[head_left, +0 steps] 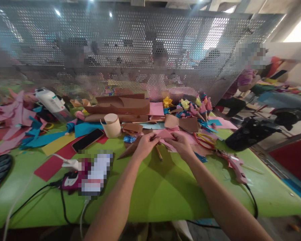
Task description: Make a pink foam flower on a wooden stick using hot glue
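A piece of pink paper (164, 134) is pinched between my two hands above the middle of the green table. My left hand (148, 144) grips its left edge, thumb toward me. On the other side, my right hand (182, 144) is closed on the right edge. Just below the hands lies a thin yellowish stick like a pencil (159, 153). More pink paper sheets and brown pieces (183, 124) lie right behind. Red-handled scissors (204, 140) rest close to my right hand, and crumpled blue foil (129, 139) lies left of my left hand.
A pink glue gun (234, 164) and a black bottle (251, 134) are on the right. Finished paper flowers (197, 108) stand at the back. To the left are a cream roll (111, 125), phones (87, 140), a power strip (71, 180) with cables, and a perforated metal screen (130, 50) behind.
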`<state>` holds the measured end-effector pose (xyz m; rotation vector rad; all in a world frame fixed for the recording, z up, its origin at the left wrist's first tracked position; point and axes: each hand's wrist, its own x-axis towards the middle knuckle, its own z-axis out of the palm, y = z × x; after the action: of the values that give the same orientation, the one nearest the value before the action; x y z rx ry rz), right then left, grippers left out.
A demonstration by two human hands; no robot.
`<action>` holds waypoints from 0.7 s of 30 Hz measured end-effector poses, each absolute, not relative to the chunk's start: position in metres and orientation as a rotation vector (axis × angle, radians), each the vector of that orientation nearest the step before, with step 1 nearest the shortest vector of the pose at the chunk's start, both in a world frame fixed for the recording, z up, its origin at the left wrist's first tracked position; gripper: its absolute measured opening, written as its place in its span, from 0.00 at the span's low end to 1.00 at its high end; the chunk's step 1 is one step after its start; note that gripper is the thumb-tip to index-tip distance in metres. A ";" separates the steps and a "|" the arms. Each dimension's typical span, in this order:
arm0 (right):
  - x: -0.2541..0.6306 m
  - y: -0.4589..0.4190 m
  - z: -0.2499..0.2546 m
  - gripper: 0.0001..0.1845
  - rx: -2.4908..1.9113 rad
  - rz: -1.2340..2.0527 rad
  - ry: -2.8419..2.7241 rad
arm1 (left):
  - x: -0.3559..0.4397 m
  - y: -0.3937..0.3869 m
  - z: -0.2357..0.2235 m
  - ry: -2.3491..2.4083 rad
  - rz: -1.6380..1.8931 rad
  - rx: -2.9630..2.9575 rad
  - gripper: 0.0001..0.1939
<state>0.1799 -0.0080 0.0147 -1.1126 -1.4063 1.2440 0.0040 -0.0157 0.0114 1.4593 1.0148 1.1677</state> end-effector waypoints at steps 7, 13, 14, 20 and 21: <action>0.184 -0.006 0.017 0.22 -1.110 1.182 -1.438 | 0.001 -0.012 0.009 1.089 1.187 1.475 0.15; 0.183 -0.007 0.018 0.24 -1.099 1.167 -1.441 | 0.002 -0.011 0.004 1.123 1.221 1.465 0.14; 0.183 -0.007 0.018 0.25 -1.102 1.157 -1.432 | 0.002 -0.011 0.004 1.129 1.228 1.462 0.14; 0.183 -0.008 0.019 0.24 -1.101 1.162 -1.385 | 0.002 -0.012 0.007 1.140 1.234 1.464 0.12; 0.183 -0.008 0.020 0.24 -1.084 1.174 -1.384 | 0.002 -0.012 0.007 1.156 1.239 1.482 0.11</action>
<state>0.1826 -0.0081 0.0200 -1.0842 -1.3845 1.1738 0.0023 -0.0124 0.0068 1.4817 1.1561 1.2390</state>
